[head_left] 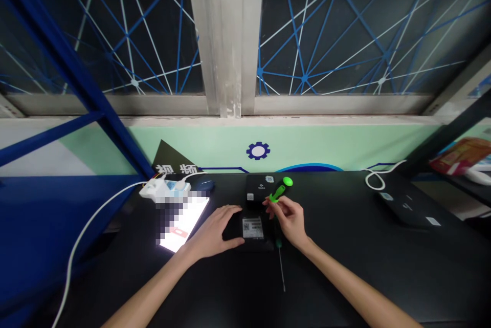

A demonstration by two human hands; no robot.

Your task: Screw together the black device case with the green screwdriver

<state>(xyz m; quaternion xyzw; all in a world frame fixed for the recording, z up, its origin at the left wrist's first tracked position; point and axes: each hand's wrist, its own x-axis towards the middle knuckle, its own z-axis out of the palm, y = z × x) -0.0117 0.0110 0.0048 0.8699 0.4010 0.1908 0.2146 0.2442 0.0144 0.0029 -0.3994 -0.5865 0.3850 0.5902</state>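
Observation:
My left hand [217, 231] spans the left side of a flat black box [264, 243] bearing a white label, thumb and fingers at its near and far edges. Pinched in my right hand [289, 219] is a screwdriver [279, 193] with a bright green handle and a round green end, tilted over the box's right side. Its tip is hidden by the fingers. Below that hand lies a second screwdriver [282, 269], its thin metal shaft pointing toward me. Just behind the labelled box sits another black box [256, 184] with small stickers.
A lit phone or tablet [192, 223], partly pixelated, lies left of my left hand. Behind it are a white power strip [157, 188] with a cable and a dark computer mouse [205, 184]. Another black device [406, 209] and a white cable loop [375, 179] lie at right.

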